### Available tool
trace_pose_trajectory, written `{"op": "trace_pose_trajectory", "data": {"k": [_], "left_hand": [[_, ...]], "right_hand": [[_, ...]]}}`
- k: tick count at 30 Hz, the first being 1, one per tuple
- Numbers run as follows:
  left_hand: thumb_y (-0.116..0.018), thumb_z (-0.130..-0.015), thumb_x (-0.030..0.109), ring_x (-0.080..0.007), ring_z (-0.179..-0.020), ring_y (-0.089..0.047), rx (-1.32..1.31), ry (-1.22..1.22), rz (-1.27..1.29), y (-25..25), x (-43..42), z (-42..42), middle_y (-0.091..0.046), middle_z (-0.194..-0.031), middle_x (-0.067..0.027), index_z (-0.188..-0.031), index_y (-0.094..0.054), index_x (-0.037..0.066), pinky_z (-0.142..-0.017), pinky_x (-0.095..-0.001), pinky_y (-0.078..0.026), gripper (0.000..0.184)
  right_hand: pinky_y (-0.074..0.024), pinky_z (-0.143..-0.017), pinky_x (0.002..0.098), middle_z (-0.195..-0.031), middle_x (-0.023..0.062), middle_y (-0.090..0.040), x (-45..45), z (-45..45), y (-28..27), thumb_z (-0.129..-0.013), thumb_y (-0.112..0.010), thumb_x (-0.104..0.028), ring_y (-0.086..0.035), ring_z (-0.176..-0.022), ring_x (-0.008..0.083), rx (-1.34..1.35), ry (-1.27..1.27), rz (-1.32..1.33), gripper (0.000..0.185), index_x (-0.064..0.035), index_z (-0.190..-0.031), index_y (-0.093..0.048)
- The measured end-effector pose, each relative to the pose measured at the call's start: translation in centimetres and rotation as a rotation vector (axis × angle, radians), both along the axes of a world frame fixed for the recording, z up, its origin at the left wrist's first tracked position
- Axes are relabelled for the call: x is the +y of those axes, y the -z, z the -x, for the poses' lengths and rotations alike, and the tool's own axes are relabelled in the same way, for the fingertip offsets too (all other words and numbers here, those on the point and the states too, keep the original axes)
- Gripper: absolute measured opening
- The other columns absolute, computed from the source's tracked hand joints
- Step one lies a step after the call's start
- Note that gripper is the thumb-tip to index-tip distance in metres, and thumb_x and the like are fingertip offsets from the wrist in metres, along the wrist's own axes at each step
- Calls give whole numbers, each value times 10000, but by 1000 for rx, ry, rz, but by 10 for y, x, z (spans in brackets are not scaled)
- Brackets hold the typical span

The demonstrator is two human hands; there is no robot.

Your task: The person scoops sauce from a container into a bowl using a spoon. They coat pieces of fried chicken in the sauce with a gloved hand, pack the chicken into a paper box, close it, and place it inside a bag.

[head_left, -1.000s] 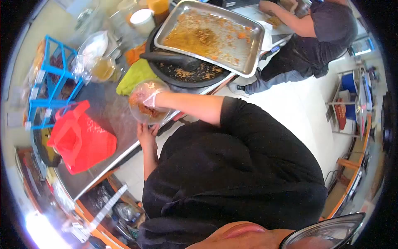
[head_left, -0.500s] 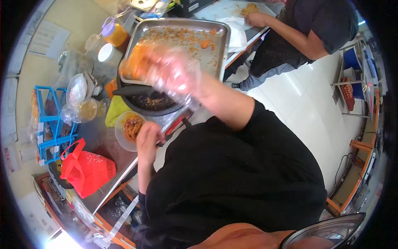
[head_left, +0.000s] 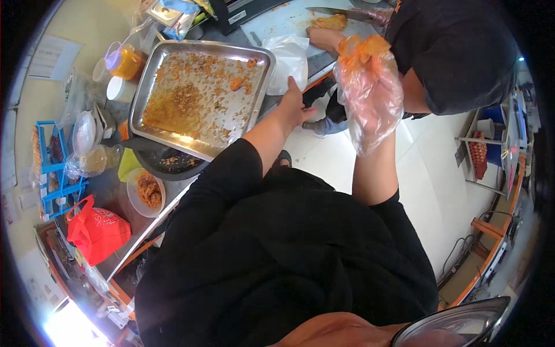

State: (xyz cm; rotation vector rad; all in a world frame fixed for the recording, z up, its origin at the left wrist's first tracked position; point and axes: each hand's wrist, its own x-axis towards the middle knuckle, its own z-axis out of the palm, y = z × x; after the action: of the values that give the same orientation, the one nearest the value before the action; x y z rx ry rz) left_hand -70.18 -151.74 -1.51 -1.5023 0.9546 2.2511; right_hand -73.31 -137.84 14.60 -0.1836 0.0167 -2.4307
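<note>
My right hand (head_left: 373, 95) is raised to the right over the floor, in a clear plastic glove. Orange sauce smears the glove's fingertips; the fingers point upward, and I see no separate food in them. My left hand (head_left: 293, 104) is bare, its fingers apart and empty. It is nearest to a white paper bag (head_left: 287, 63) beside the metal tray (head_left: 269, 69). Oil, brown crumbs and a few orange bits lie in the tray, which rests partly over a black pan (head_left: 173, 168). Below the pan stands a clear bowl (head_left: 134, 196) with reddish-brown food.
A co-worker (head_left: 457, 58) in black stands close at the right, a hand on food at a cutting board (head_left: 266, 29) with a knife (head_left: 335, 11). An orange sauce bottle (head_left: 130, 65), a red bag (head_left: 98, 231) and a blue rack (head_left: 60, 168) stand along the left.
My gloved right hand has moved right, away from above the tray. My left hand has gone from beside the bowl up to the white bag. The tray now shows uncovered.
</note>
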Motion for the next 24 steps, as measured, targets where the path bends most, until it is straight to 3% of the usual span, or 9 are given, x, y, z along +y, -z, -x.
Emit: {"op": "trace_pose_trajectory", "data": {"k": [3, 4, 9, 10, 13, 17, 19, 20, 24], "left_hand": [[-318, -849, 687, -441, -986, -540, 23, -96, -52, 23, -11, 4, -407, -1169, -213, -1355, -262, 75, -861, -533, -469, 796], [-363, -880, 606, -426, -924, -570, 20, -120, -8, 27, -10, 2, -450, -1061, -183, -1304, -330, 64, -823, -522, -493, 689], [-405, -894, 362, -390, -823, -610, 116, -41, 28, 50, 5, 5, -499, -927, -149, -1170, -413, 17, -712, -464, -546, 442], [-414, -888, 313, -381, -804, -616, 144, -20, 27, 42, 13, 0, -507, -912, -147, -1146, -422, 10, -692, -451, -554, 398], [-358, -908, 275, -361, -801, -631, 64, 127, 123, -12, 37, -15, -541, -1069, -212, -1172, -442, -9, -693, -390, -573, 397], [-386, -894, 292, -288, -815, -651, 201, 226, 148, -54, 29, -43, -578, -1006, -196, -1124, -479, -35, -641, -340, -576, 410], [-437, -877, 257, -249, -775, -659, 279, 183, 191, -88, 17, -59, -603, -939, -187, -1089, -481, -77, -646, -318, -575, 398], [-453, -872, 237, -244, -763, -660, 329, 185, 212, -97, 10, -64, -608, -931, -186, -1082, -482, -84, -645, -319, -575, 384], [-497, -857, 145, -235, -712, -657, 602, -27, 250, -138, -10, -96, -626, -919, -167, -1068, -491, -93, -625, -325, -569, 318]], "right_hand": [[-453, -944, 488, -1171, 174, -531, 1, -2, 7, -908, -496, -98, -535, -1086, 308, -31, -4, -14, 301, -4, -1194, -484], [-471, -924, 485, -1161, 174, -534, 1, -3, 4, -908, -497, -96, -540, -1078, 311, -16, -2, -27, 299, -6, -1193, -485], [-472, -922, 484, -1161, 184, -529, 9, 10, -2, -906, -495, -89, -540, -1073, 322, 27, -47, 12, 298, 1, -1190, -483], [-466, -928, 484, -1163, 185, -527, 10, 13, -2, -907, -492, -88, -538, -1076, 323, 35, -46, 1, 297, 4, -1189, -482], [-445, -951, 482, -1168, 189, -522, 15, 18, 5, -910, -484, -86, -527, -1088, 322, 3, -27, -61, 290, 11, -1184, -480], [-413, -977, 449, -1246, 215, -463, -4, 3, -13, -908, -483, -113, -480, -1149, 328, 93, -26, -10, 374, 36, -1244, -411], [-398, -988, 462, -1239, 221, -469, -15, -7, -23, -912, -472, -111, -474, -1154, 334, 116, -44, 16, 364, 36, -1241, -418], [-394, -978, 493, -1192, 183, -517, -13, -7, -22, -904, -478, -82, -506, -1110, 325, -19, -67, 16, 299, 0, -1192, -488], [-380, -983, 511, -1190, 176, -534, -28, -29, -47, -909, -484, -111, -511, -1106, 329, 157, -43, 27, 300, -8, -1190, -505]]}}
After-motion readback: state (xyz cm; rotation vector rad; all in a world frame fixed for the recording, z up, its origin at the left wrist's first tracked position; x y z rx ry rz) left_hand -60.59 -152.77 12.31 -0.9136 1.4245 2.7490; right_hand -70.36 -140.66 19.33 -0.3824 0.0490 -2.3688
